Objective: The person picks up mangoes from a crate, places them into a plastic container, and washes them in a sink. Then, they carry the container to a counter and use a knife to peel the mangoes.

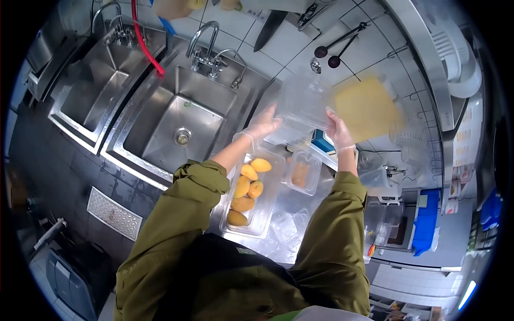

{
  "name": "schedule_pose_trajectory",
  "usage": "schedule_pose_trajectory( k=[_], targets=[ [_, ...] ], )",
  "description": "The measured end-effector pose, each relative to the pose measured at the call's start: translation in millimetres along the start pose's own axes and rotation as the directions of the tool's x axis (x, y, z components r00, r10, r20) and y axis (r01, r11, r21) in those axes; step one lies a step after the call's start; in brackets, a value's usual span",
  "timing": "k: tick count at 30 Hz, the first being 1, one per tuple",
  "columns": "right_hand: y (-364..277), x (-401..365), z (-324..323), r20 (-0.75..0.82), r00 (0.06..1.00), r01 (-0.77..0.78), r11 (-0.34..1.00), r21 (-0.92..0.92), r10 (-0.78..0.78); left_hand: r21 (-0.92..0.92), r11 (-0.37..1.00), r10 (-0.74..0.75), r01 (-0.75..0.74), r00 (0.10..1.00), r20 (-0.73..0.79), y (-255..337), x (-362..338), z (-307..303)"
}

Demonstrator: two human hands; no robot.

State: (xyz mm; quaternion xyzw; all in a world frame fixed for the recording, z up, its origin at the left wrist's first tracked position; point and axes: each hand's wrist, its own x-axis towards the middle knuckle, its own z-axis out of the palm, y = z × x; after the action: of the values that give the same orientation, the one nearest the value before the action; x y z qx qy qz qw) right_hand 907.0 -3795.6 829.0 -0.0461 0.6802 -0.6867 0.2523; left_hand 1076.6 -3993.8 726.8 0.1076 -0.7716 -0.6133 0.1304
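Both of my hands wear clear gloves and are raised over the back of the steel counter. Between them is a stack of clear plastic containers (304, 101), slightly blurred. My left hand (263, 124) grips its left side, and my right hand (339, 131) holds its right side. Below my left hand, a clear tub (264, 214) on the counter holds several yellow mangoes (242, 186). Beside it, between my forearms, sits a smaller clear container (304, 172) with something brownish in it. Nearer my body lie some clear plastic containers or lids (289, 227).
Two steel sinks (184, 115) with faucets are at the left, a red hose (140, 40) above them. A knife (271, 29) and ladles (334, 53) hang on the tiled wall. A yellow board (368, 108) stands behind my right hand. A blue-edged bin (426, 222) is at the right.
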Motion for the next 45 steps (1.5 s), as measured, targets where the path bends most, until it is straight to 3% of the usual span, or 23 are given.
schedule_pose_trajectory(
  k=[3, 6, 9, 11, 12, 13, 15, 17, 20, 21, 23, 28, 30, 31, 32, 33, 34, 35, 37, 40, 42, 44, 45],
  targets=[
    [12.6, -8.3, 2.6, -0.029, 0.999, -0.033, 0.998, -0.044, 0.032, 0.018, 1.0, 0.015, -0.014, 0.999, -0.036, 2.0, -4.1, 1.6],
    [9.5, -7.9, 3.2, -0.164, 0.986, -0.111, 0.772, -0.625, 0.008, 0.049, 0.998, -0.032, 0.034, 0.999, -0.043, 7.7, -7.5, -1.0],
    [24.7, -3.6, 2.8, -0.007, 0.731, 0.23, 0.256, -0.939, -0.683, 0.107, 0.992, -0.042, 0.059, 0.987, -0.153, 11.5, -9.8, 2.9],
    [21.0, -12.7, 4.7, 0.216, 0.747, 0.445, 0.232, -0.865, -0.629, 0.144, 0.989, 0.059, -0.019, 0.958, -0.28, 19.4, -18.8, 3.0],
    [30.8, -7.5, 1.4, 0.371, 0.665, 0.507, 0.027, -0.862, -0.649, 0.324, 0.927, 0.292, -0.188, 0.905, -0.31, 21.6, -18.4, 1.5],
    [38.4, -11.0, -2.4, 0.403, 0.695, 0.469, -0.049, -0.882, -0.596, 0.482, 0.806, 0.514, -0.343, 0.81, -0.282, 20.8, -13.9, 0.3],
    [44.2, -26.0, -6.5, 0.429, 0.759, 0.412, -0.15, -0.899, -0.49, 0.579, 0.668, 0.601, -0.467, 0.798, -0.049, -0.6, -2.5, 2.3],
    [44.7, -62.1, -15.7, 0.423, 0.765, 0.4, -0.157, -0.903, -0.485, 0.561, 0.708, 0.476, -0.43, 0.876, 0.071, 15.9, -4.8, -13.5],
    [44.2, -137.9, -38.7, 0.303, 0.728, 0.415, 0.043, -0.909, -0.616, 0.422, 0.85, 0.338, -0.315, 0.941, 0.021, 43.3, -36.9, -29.0],
    [49.0, -168.0, -47.3, 0.159, 0.806, 0.404, 0.334, -0.852, -0.57, 0.367, 0.89, 0.288, -0.27, 0.958, 0.007, 42.0, -50.1, -36.0],
    [99.2, -228.7, -83.7, 0.014, 0.737, 0.226, 0.228, -0.947, -0.675, 0.247, 0.912, 0.327, -0.327, 0.944, 0.045, 39.2, -99.3, -50.3],
    [287.2, -343.2, -168.6, -0.631, 0.696, -0.512, 0.379, -0.77, -0.343, 0.225, 0.952, -0.223, 0.205, 0.973, 0.059, -21.8, -222.6, -59.4],
    [325.8, -359.0, -160.7, -0.784, 0.604, -0.416, 0.896, -0.157, 0.143, 0.264, 0.909, -0.369, 0.322, 0.917, 0.151, -63.1, -259.8, -45.7],
    [327.7, -365.6, -151.1, -0.748, 0.62, -0.411, 0.91, -0.051, 0.238, 0.377, 0.879, -0.38, 0.293, 0.907, 0.18, -62.0, -272.9, -28.3],
    [326.6, -370.7, -142.2, -0.701, 0.635, -0.408, 0.911, 0.053, 0.325, 0.554, 0.831, -0.272, 0.049, 0.905, 0.328, -70.6, -279.5, -15.9],
    [331.0, -371.9, -135.8, -0.703, 0.623, -0.365, 0.923, 0.126, 0.342, 0.282, 0.937, -0.294, 0.207, 0.902, 0.315, -57.7, -285.3, 1.9],
    [337.6, -370.6, -133.2, -0.705, 0.612, -0.318, 0.928, 0.195, 0.358, 0.394, 0.884, -0.36, 0.251, 0.904, 0.232, -90.8, -290.7, 15.6],
    [342.6, -367.4, -130.0, -0.706, 0.6, -0.273, 0.926, 0.26, 0.375, 0.578, 0.77, -0.423, 0.27, 0.894, 0.146, -33.8, -287.7, 22.0],
    [340.9, -362.8, -122.4, -0.717, 0.611, -0.208, 0.942, 0.263, 0.335, 0.448, 0.885, -0.212, 0.13, 0.967, 0.139, -51.0, -290.5, 24.2],
    [340.2, -360.8, -117.9, -0.668, 0.697, -0.142, 0.963, 0.228, 0.261, 0.457, 0.889, -0.117, 0.04, 0.983, 0.143, -67.5, -282.0, 21.9],
    [342.3, -361.2, -115.7, -0.671, 0.701, -0.091, 0.964, 0.25, 0.24, 0.413, 0.909, -0.13, 0.047, 0.976, 0.175, -67.5, -274.6, 18.2],
    [397.7, -358.2, -145.2, -0.631, 0.776, -0.015, 1.0, 0.008, 0.016, 0.366, 0.927, -0.167, 0.078, 0.961, 0.219, -65.9, -269.5, 15.6],
    [389.6, -359.2, -137.4, -0.626, 0.755, -0.042, 0.967, 0.251, 0.196, 0.368, 0.926, -0.188, 0.089, 0.952, 0.243, -62.3, -266.9, 12.9]
  ],
)
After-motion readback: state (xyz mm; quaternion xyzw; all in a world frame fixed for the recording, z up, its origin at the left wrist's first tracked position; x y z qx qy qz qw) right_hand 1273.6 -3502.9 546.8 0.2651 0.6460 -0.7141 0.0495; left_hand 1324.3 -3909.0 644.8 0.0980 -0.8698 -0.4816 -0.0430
